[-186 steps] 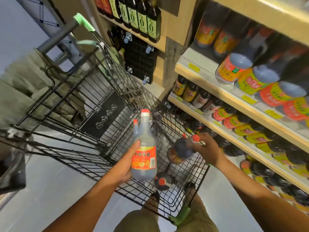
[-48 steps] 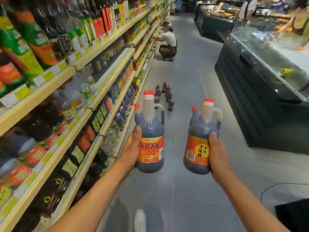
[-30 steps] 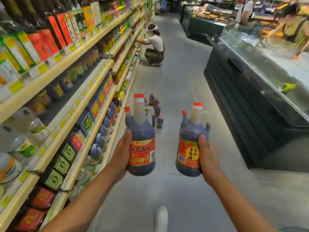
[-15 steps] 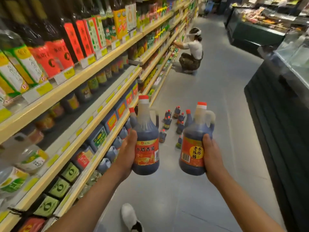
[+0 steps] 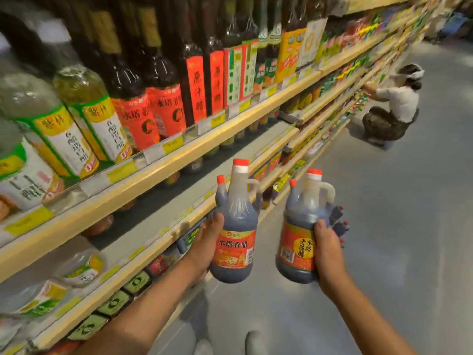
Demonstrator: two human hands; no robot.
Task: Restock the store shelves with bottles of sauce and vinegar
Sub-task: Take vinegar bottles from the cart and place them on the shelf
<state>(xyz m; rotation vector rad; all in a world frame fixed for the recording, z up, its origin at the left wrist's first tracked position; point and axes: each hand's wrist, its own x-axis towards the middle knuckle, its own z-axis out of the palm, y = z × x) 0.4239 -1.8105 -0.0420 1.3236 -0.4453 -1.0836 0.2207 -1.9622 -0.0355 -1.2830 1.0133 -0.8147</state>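
Note:
I hold two dark vinegar jugs upright in front of me, each with a red cap and a side handle. My left hand (image 5: 208, 242) grips the jug with the red-orange label (image 5: 235, 226). My right hand (image 5: 327, 249) grips the other jug (image 5: 300, 231), whose label has a yellow circle. Both jugs hang over the aisle floor, just right of the store shelves (image 5: 153, 175). The middle shelf (image 5: 158, 221) beside the left jug has a long bare stretch at its front.
Tall vinegar and sauce bottles (image 5: 163, 103) fill the upper shelf. Several small jugs (image 5: 339, 221) stand on the floor behind my right hand. A person (image 5: 391, 108) crouches at the shelves farther down the aisle. The grey floor lies open to the right.
I have moved closer to the shelves and turned toward them. Both jugs stay in my hands at about the same height.

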